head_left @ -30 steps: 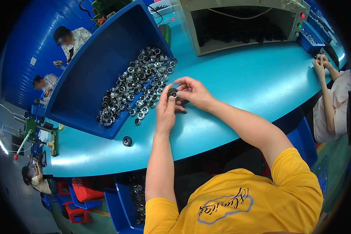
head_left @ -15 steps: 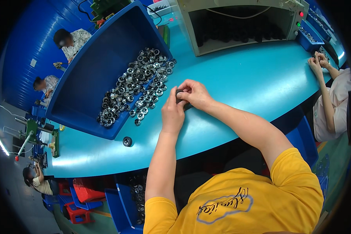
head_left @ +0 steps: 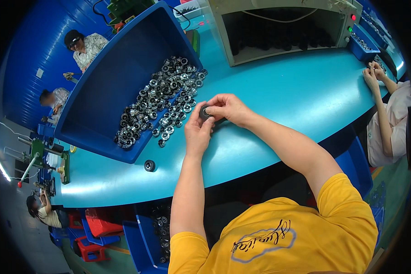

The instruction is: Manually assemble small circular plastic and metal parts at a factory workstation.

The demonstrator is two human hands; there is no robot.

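Note:
A small black wheel (head_left: 202, 113) with a lighter hub is held between both hands above the turquoise table. My left hand (head_left: 198, 134) is closed around its near side. From the right, the thumb and fingers of my right hand (head_left: 231, 111) pinch the same wheel, partly covering its face. Beneath the right fingers is a dark patch that I cannot make out. Another black wheel (head_left: 150, 165) lies on the table to the left of my left forearm. Close by, many shiny metal hubs (head_left: 157, 98) spill from a tipped blue bin (head_left: 100, 86) onto the tabletop.
At the back stands a pale metal box (head_left: 223, 34) with dark pieces inside. A green hand press (head_left: 39, 155) is at the far left. To the right a co-worker's hands (head_left: 374, 73) work near a small blue bin (head_left: 363, 45). Several other people are on the left.
Both hands have shifted slightly left, and the wheel has turned so that more of its hub face shows. The wheel on the table stays put.

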